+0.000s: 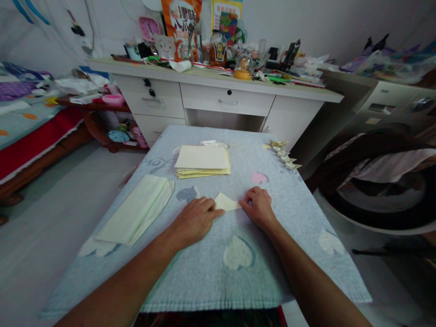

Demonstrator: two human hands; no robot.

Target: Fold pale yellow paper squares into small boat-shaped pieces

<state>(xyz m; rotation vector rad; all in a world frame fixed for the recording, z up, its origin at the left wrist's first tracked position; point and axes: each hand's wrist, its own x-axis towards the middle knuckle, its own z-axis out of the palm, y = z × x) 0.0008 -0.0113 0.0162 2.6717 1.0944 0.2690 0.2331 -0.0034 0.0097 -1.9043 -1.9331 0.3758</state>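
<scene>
One pointed folded paper (226, 202), on cloth-covered table (204, 277), pinched at nine o'clock by left hand (196, 218), at three by right hand (259, 208), presumably to steady it; paper stack (202, 157) at eleven, small folded pieces (285, 156) at two, apparently clear of both.

we see a pale wall (316, 27) behind a white desk (226, 97) with drawers, a bed (34, 118) at left, a washing machine (381, 104) at right, and grey flooring (68, 190).

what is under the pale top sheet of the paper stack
Under the pale top sheet, yellowish sheets show along the front and right edges, above the blue cloth. Their faces are mostly covered, as is the cloth directly beneath.
</scene>
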